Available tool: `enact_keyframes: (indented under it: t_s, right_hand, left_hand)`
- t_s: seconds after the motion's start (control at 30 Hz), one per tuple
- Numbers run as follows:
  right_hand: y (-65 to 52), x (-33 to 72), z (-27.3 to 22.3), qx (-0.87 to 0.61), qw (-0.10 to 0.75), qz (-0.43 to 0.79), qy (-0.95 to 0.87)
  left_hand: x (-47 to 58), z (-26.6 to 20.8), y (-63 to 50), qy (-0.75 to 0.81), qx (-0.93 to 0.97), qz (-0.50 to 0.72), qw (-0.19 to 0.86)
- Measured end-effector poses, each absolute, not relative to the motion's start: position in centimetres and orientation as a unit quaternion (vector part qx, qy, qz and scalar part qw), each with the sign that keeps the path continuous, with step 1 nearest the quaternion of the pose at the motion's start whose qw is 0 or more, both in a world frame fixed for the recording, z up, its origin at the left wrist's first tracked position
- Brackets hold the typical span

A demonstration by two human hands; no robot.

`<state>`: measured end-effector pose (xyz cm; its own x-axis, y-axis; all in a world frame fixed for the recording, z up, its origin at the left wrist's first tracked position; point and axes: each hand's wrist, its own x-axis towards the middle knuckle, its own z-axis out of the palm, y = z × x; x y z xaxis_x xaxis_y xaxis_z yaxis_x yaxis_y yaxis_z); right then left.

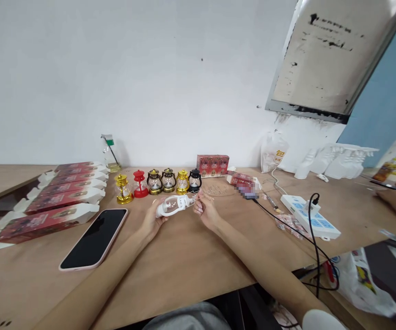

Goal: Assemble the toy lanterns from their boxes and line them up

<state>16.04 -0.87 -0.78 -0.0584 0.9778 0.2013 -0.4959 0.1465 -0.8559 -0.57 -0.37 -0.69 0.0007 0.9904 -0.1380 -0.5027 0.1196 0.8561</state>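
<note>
A small white lantern (175, 205) with a clear globe lies tilted sideways above the table, its base in my left hand (154, 220). My right hand (205, 208) pinches a thin wire handle (194, 193) at the lantern's top end. Behind my hands stands a row of small lanterns: a gold lantern (124, 189), a red lantern (140, 183), two bronze ones, another gold one (183, 182) and a black lantern (195, 180). Several loose wire handles (215, 189) lie on the table just beyond my right hand.
Open red boxes (46, 222) lie in a stack at left beside a phone (95, 238). A red printed box (212, 165) stands by the wall. At right are a power strip (310, 216), cables, a plastic bag (273, 151) and another person's arm (395, 204).
</note>
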Motion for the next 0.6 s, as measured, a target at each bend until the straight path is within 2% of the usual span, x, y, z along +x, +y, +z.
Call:
enact_keyframes:
  t_s: [0.33,0.47,0.6]
  right_hand:
    - [-1.4,15.1,-1.6,-0.425,0.646,0.341,-0.534]
    - [-2.0,14.8,-1.9,-0.435,0.608,0.326,-0.579]
    - [-2.2,14.7,-2.1,-0.439,0.607,0.346,-0.565]
  left_hand:
    - [-0.3,-1.2,-0.4,0.389,0.349,0.588,0.617]
    - [-0.3,-1.3,-0.4,0.4,0.367,0.597,0.591]
    - [-0.1,-1.5,-0.8,0.402,0.448,0.603,0.524]
